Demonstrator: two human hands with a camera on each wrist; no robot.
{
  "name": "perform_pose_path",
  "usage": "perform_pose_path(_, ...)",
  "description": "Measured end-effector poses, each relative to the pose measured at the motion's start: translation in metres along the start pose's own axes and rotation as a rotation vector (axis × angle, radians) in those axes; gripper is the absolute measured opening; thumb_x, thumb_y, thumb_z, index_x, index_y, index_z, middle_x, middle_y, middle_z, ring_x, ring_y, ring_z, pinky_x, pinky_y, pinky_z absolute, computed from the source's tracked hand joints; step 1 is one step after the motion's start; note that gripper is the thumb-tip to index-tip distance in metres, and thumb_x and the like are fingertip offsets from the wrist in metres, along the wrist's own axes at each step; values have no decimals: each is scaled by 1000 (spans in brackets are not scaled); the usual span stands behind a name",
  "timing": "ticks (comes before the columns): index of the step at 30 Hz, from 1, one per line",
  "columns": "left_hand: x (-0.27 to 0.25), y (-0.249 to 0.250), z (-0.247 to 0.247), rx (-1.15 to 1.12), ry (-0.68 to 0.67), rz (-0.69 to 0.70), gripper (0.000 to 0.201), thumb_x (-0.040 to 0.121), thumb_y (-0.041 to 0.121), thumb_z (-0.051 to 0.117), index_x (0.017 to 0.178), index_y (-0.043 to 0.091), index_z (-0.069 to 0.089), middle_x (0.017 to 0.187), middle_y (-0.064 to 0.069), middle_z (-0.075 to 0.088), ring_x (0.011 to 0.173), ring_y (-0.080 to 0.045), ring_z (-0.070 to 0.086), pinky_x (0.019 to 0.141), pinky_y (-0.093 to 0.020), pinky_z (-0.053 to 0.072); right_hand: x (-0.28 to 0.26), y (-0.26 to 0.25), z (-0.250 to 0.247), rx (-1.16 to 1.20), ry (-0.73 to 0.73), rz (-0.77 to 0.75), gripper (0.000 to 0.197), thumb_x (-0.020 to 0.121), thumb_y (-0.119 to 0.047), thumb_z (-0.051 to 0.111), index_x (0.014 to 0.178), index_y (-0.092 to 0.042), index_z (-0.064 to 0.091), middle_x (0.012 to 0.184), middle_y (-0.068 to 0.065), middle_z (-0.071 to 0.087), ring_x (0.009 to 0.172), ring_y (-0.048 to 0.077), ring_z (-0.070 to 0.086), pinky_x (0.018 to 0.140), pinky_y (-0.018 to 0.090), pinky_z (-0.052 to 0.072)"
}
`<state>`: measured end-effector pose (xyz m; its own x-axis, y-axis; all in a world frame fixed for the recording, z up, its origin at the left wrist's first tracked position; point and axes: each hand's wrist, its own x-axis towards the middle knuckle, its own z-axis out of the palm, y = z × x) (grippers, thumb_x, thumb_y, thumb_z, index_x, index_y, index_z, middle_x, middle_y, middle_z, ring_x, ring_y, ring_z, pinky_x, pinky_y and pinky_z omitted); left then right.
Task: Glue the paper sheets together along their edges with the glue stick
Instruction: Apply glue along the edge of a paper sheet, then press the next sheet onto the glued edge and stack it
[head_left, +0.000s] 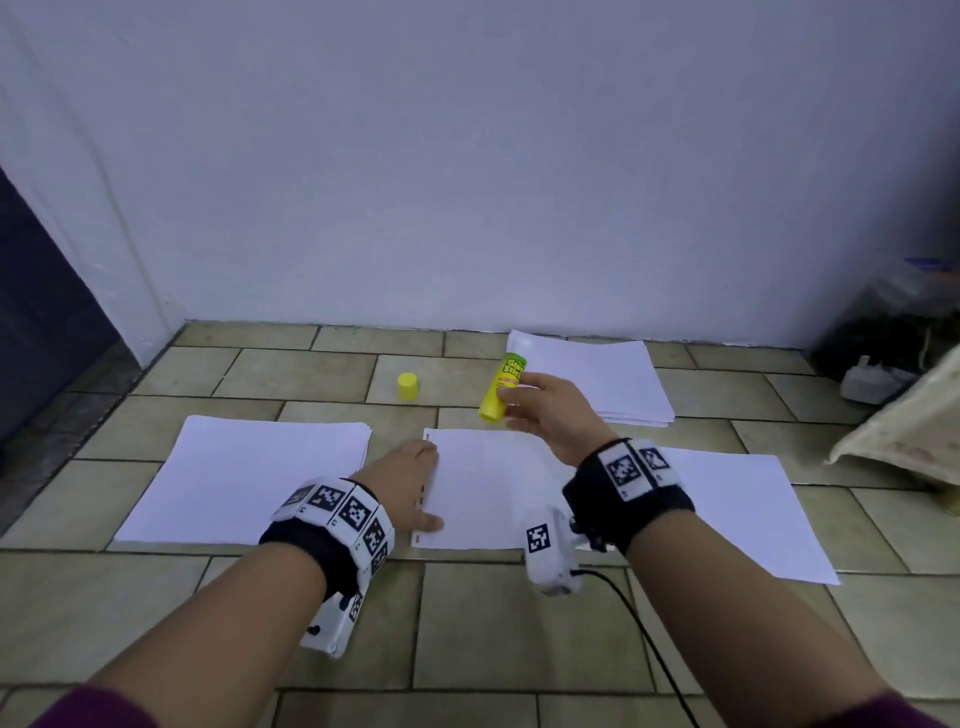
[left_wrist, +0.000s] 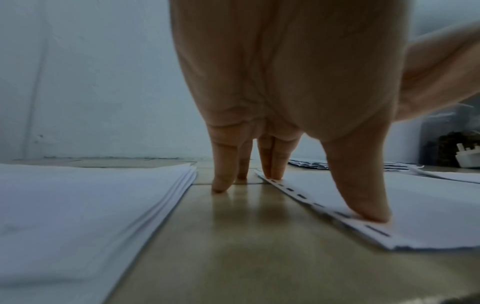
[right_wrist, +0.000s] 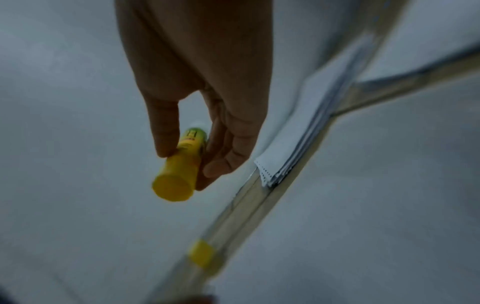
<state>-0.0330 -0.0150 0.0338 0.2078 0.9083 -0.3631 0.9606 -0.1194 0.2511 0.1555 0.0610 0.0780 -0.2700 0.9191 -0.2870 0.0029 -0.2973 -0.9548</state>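
On the tiled floor lies a white paper sheet (head_left: 493, 488) with dashed marks along its left edge. My left hand (head_left: 423, 483) presses that edge down, its straight fingers (left_wrist: 275, 164) and thumb (left_wrist: 363, 205) touching paper and tile. My right hand (head_left: 511, 395) hovers above the sheet's far edge and pinches the uncapped yellow glue stick (head_left: 501, 387), whose flat base (right_wrist: 172, 188) faces the right wrist camera. The yellow cap (head_left: 408, 386) stands alone on the tiles, and shows blurred in the right wrist view (right_wrist: 201, 254).
A paper stack (head_left: 249, 478) lies left of my left hand, another stack (head_left: 597, 379) by the wall, and a single sheet (head_left: 737, 514) to the right. A white plug (head_left: 872, 379), dark clutter and a beige cloth (head_left: 904, 431) crowd the right side.
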Motion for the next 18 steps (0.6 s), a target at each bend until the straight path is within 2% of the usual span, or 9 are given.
perform_pose_path(3, -1, -2, 0, -33, -8, -12, 94, 84, 43, 69, 151, 5, 15, 158, -3, 11, 141, -20, 28, 115, -29, 26, 25, 6, 26, -449, 153, -133, 37, 74, -1, 73, 104, -11, 55, 95, 6, 63, 84, 20, 60, 73, 31, 48)
perform_pose_path(6, -2, -2, 1, -33, 3, -16, 94, 83, 43, 69, 151, 6, 16, 158, -2, 11, 138, -21, 34, 112, -30, 29, 42, 11, 42, -724, 185, -197, 42, 74, -6, 73, 112, -6, 55, 107, 10, 64, 101, 24, 59, 79, 30, 45)
perform_pose_path(9, -2, -1, 1, -36, 16, -21, 93, 84, 42, 70, 151, 6, 17, 158, -1, 11, 135, -22, 38, 108, -29, 32, 50, 15, 53, -891, 180, -229, 42, 79, -8, 70, 117, -3, 52, 112, 14, 63, 106, 30, 58, 84, 35, 47)
perform_pose_path(15, -1, -2, 3, -31, 32, -20, 94, 83, 44, 70, 150, 5, 16, 158, -1, 12, 132, -22, 42, 105, -29, 35, 56, 18, 58, -988, 171, -184, 44, 81, -13, 71, 120, -5, 51, 117, 13, 61, 110, 28, 57, 83, 33, 45)
perform_pose_path(18, 0, -3, 4, -42, 40, -23, 94, 82, 44, 71, 150, 7, 18, 156, 0, 15, 130, -23, 44, 104, -30, 37, 50, 13, 52, -1026, 124, -134, 58, 76, -26, 79, 121, -4, 51, 118, 10, 58, 112, 24, 55, 83, 29, 44)
